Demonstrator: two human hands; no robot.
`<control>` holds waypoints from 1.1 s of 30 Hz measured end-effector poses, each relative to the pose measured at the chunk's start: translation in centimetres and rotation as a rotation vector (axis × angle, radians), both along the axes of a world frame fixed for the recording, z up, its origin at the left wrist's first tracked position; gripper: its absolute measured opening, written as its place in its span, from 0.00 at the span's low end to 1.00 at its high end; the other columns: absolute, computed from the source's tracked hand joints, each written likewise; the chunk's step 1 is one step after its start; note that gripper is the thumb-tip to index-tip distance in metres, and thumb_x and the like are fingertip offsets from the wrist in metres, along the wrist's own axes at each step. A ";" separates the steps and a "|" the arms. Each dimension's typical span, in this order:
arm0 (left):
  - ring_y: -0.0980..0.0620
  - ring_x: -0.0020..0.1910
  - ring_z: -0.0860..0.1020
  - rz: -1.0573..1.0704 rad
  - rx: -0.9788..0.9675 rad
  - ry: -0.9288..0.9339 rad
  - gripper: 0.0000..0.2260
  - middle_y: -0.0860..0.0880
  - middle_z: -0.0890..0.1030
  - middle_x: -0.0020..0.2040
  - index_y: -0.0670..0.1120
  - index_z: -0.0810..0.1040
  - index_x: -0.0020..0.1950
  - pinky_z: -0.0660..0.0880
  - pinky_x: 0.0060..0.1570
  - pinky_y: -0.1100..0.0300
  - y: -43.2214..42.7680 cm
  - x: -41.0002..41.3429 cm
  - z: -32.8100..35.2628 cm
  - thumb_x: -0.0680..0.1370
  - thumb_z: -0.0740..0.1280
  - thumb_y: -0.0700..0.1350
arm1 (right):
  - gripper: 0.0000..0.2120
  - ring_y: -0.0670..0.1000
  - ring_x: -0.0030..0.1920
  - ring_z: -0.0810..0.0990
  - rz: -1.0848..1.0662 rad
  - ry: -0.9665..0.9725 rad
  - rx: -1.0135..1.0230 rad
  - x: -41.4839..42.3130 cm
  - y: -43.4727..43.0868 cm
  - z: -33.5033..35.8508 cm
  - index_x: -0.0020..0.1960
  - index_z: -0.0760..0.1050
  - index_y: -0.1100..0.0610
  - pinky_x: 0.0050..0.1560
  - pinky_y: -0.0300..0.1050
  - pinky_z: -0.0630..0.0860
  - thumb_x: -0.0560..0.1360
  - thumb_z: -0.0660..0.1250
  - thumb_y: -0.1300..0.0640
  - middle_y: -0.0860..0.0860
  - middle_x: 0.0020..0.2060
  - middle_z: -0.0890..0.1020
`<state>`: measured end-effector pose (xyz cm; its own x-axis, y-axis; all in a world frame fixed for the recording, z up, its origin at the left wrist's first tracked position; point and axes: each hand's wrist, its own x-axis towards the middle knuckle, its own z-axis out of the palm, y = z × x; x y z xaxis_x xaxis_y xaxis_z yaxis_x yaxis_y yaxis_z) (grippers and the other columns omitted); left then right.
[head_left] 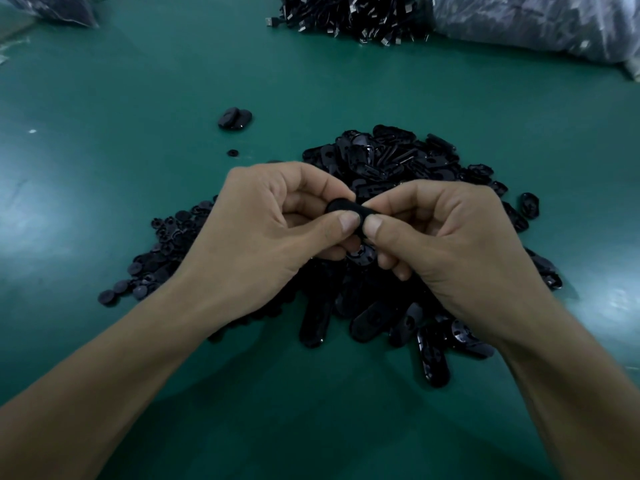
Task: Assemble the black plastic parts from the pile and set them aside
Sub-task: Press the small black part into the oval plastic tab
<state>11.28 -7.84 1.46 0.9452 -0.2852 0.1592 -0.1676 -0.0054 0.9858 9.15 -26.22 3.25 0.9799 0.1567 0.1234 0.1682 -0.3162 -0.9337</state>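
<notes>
Both hands meet over a large pile of black oval plastic shells (391, 168) on the green table (138, 98). My left hand (273, 220) and my right hand (446, 233) pinch the same black oval part (346, 207) between thumbs and forefingers, one at each end. Under my fingers a second black piece (362, 254) shows; whether it is held I cannot tell. A smaller heap of round black buttons (162, 247) lies to the left, partly under my left wrist. Two joined black parts (234, 118) sit apart at the far left of the pile.
One loose small black ring (232, 153) lies beyond my left hand. A heap of black cables with metal plugs (349, 15) is at the table's far edge. Clear plastic bags lie at the far right (554, 26) and far left (52, 8).
</notes>
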 end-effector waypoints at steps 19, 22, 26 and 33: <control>0.48 0.38 0.86 -0.015 -0.086 0.067 0.08 0.44 0.86 0.38 0.46 0.82 0.46 0.82 0.38 0.62 -0.1 0.0 0.0 0.68 0.74 0.44 | 0.05 0.42 0.29 0.80 0.023 0.015 0.016 0.1 -0.2 0.2 0.45 0.82 0.53 0.30 0.33 0.75 0.76 0.72 0.62 0.48 0.30 0.83; 0.48 0.38 0.86 -0.011 -0.071 0.055 0.07 0.45 0.86 0.38 0.47 0.82 0.46 0.82 0.38 0.62 0.0 0.0 0.0 0.69 0.74 0.44 | 0.04 0.42 0.30 0.80 0.025 0.020 0.014 0.1 -0.2 0.1 0.45 0.82 0.53 0.30 0.33 0.75 0.76 0.72 0.61 0.46 0.30 0.83; 0.48 0.38 0.86 0.004 -0.018 0.019 0.05 0.46 0.86 0.39 0.47 0.82 0.47 0.82 0.38 0.61 -0.1 -0.1 -0.2 0.72 0.74 0.42 | 0.04 0.41 0.29 0.79 0.013 0.023 -0.004 0.1 -0.1 -0.1 0.45 0.82 0.53 0.30 0.33 0.74 0.76 0.71 0.61 0.46 0.29 0.83; 0.49 0.38 0.86 0.031 0.021 -0.038 0.06 0.47 0.86 0.39 0.46 0.82 0.47 0.82 0.39 0.61 -0.3 -0.3 -0.3 0.75 0.74 0.36 | 0.05 0.42 0.28 0.78 0.007 0.004 -0.005 0.1 -0.2 -0.2 0.44 0.82 0.52 0.29 0.34 0.75 0.76 0.72 0.61 0.47 0.29 0.82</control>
